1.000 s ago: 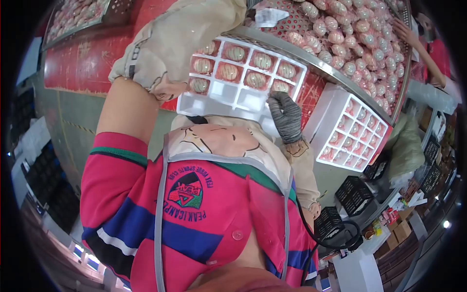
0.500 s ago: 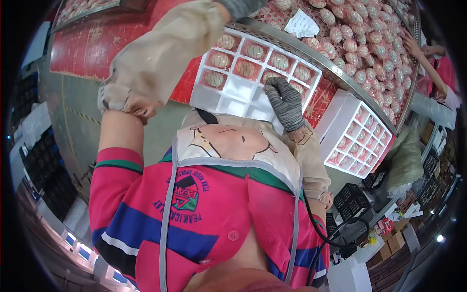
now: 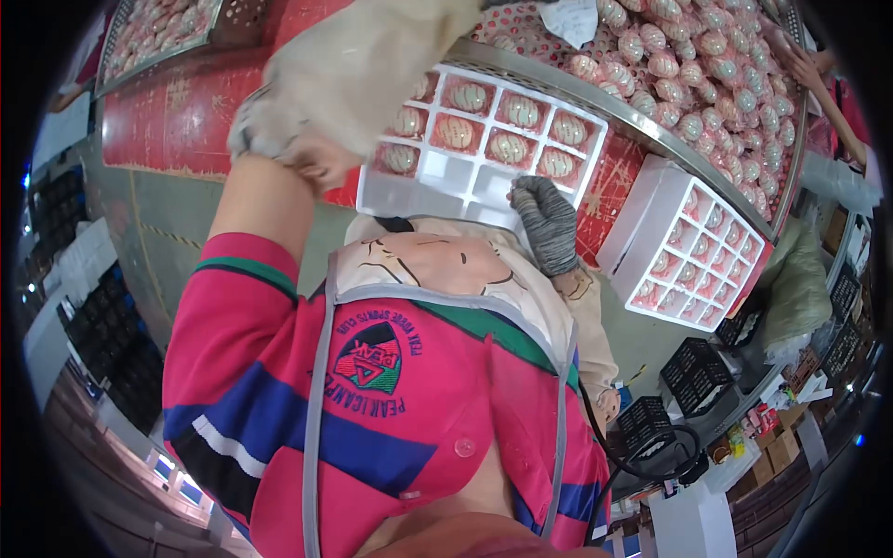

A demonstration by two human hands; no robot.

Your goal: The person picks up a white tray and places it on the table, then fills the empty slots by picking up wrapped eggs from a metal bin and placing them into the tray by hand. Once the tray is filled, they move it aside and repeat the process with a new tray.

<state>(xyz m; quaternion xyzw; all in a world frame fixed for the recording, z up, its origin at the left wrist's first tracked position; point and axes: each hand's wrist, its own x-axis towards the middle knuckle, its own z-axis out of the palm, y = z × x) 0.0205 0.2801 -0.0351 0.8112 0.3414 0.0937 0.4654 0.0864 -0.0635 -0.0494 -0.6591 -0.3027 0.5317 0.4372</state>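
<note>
A white foam tray (image 3: 437,191) with square cells rests against the metal rim of a big bin, in front of my chest. Its far cells hold round fruits (image 3: 510,146) in pink net sleeves, while the near cells stand empty. My right hand (image 3: 545,223), in a grey knitted glove, curls over the tray's near right edge. My left arm, in a beige sleeve (image 3: 353,70), reaches up over the tray toward the bin. The left hand itself lies beyond the top of the frame.
The bin (image 3: 642,130) is heaped with netted fruits (image 3: 707,70), and a paper slip (image 3: 567,17) lies on them. A second, filled tray (image 3: 693,246) leans at the right. Another person's arm (image 3: 833,102) works at the far right. Black crates (image 3: 693,372) stand on the floor.
My right hand has drawn back from a cell in the tray to the tray's near right edge. My left arm has shifted, and the glove seen half a second ago has left the frame.
</note>
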